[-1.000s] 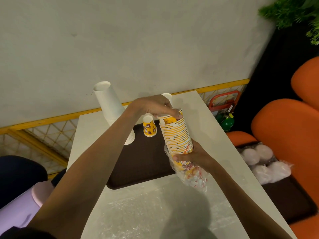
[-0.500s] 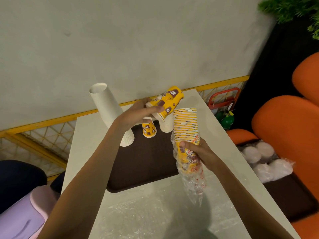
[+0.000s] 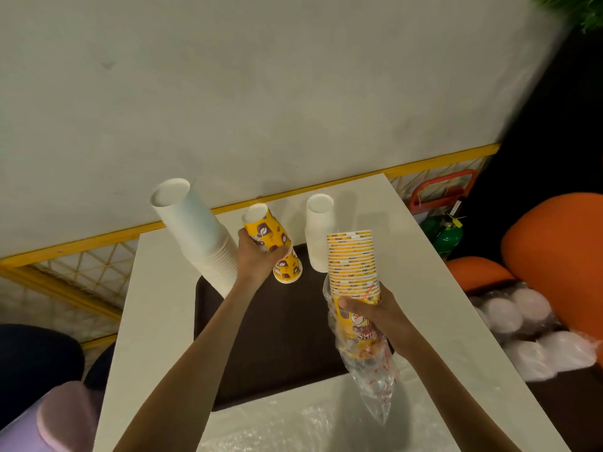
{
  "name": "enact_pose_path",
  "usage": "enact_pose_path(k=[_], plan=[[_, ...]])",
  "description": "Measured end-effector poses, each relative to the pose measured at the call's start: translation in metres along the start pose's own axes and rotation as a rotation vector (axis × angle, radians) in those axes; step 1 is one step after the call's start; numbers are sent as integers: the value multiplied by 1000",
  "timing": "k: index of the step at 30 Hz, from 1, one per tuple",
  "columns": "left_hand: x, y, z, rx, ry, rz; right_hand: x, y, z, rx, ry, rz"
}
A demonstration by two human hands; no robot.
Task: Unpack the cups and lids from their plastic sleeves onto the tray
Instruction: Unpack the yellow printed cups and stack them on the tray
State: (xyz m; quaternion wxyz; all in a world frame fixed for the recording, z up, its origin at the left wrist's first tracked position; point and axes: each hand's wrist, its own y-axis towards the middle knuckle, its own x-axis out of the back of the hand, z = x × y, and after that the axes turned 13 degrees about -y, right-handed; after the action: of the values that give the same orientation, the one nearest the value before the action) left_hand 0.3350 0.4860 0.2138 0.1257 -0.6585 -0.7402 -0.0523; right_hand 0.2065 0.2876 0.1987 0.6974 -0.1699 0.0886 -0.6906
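Plastic sleeve covers the lower part of the yellow cup stack, by the tray's right edge; R hand grips both. L hand, fingers curled, holds one yellow cup upside down, seemingly touching another cup on the tray.

Left hand and right hand are both extended forward, gripping.
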Motion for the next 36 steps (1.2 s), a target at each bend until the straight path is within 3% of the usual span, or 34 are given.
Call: enact_pose_path(k=[9,15,18,21,25,28,33,36], plan=[[-30,32,50,69,108,6,0,23,-16,-15,7,-14],[-29,7,83,329,118,60,-7,24,-23,-22,12,7],[-28,-15,84,455,125,163,-10,23,-21,-19,11,17],[-22,-30,64,374,139,268,-11,20,-16,-11,-13,16],[-16,-40,1,207,-111,305,-15,13,-11,-4,-61,25],[-14,-42,-45,133,-143,460,-17,6,-6,18,-78,48],[-13,-40,-86,95,219,760,-17,-11,4,77,-115,114],[-10,-41,-92,77,331,845,-16,-18,5,88,-142,135]])
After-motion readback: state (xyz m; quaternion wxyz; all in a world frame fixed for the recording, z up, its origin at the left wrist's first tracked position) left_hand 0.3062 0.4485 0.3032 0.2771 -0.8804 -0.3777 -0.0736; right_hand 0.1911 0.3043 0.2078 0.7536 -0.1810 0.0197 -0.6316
